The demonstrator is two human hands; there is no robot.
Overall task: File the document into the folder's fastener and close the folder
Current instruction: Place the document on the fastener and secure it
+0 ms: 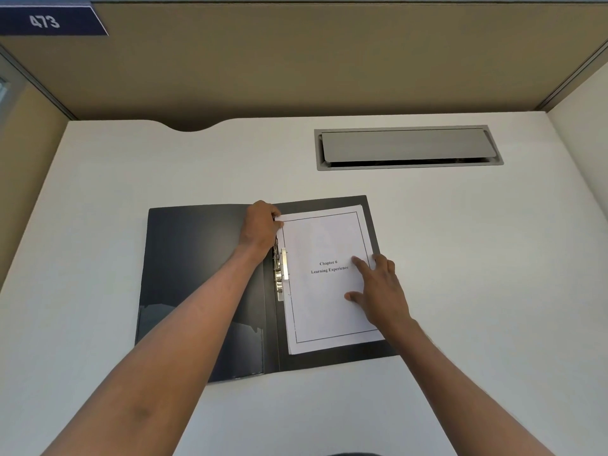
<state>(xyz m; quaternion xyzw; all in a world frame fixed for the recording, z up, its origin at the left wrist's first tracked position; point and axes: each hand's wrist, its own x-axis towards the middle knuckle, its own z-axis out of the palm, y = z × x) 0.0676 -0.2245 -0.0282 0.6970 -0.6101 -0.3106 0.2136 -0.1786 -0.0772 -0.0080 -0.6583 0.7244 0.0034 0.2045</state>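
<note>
A black folder [197,278] lies open and flat on the white desk. On its right half rests a white document [325,301] headed "Chapter 6 Learning Experience". The metal fastener [280,274] sits along the spine at the paper's left edge. My left hand [261,227] is at the top of the spine, its fingers closed on the document's top left corner. Spread flat, my right hand [378,287] presses on the paper's right edge with its fingers apart.
The white desk [493,291] is walled by tan partitions behind and at both sides. A grey cable hatch [408,147] is set into the desk at the back right. A curved cut-out [194,126] marks the rear edge.
</note>
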